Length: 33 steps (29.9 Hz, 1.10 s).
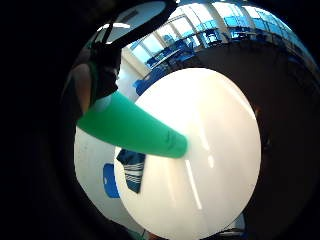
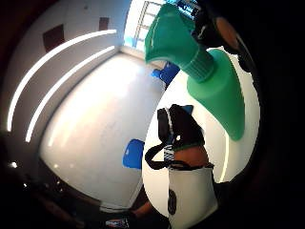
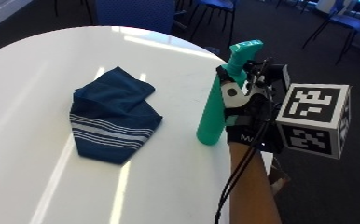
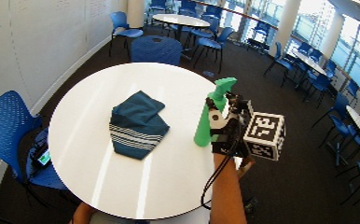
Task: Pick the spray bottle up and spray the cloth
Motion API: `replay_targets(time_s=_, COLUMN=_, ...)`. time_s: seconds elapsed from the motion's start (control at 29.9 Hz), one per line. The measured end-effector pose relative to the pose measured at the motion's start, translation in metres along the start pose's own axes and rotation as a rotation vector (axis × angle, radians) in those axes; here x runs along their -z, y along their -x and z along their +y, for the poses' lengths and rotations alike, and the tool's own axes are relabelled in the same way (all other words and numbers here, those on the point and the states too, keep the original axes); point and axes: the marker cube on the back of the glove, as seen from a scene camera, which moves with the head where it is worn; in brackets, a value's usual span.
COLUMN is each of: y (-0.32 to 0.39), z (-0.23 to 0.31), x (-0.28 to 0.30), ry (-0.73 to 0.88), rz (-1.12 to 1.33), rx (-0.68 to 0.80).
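Outside view: gloved right hand [image 3: 245,114] is gripping the green spray bottle [image 3: 220,105] near its neck, fingers curled round it; bottle is standing upright, its base on or just above the white round table [image 3: 37,154] near the edge, nozzle head pointing away from the person. Folded dark blue striped cloth [image 3: 113,115] is lying flat well apart, toward the table's middle. Thumb-side palm view is showing the trigger head [image 2: 171,36] close up; little-finger-side view is showing the bottle body [image 1: 132,127] tapering toward the table, cloth [image 1: 132,167] beyond. Wide view is adding blue chairs [image 4: 9,126] around
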Motion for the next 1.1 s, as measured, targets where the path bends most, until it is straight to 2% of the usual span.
replay_targets(time_s=0.57, y=-0.006, z=-0.026, x=-0.017, ry=-0.028, rz=-0.092, rx=-0.089)
replay_targets(time_s=0.9, y=-0.003, z=-0.041, x=-0.028, ry=0.134, rz=-0.335, rx=-0.223)
replay_targets(time_s=1.1, y=-0.001, z=-0.050, x=-0.036, ry=0.073, rz=-0.341, rx=-0.196)
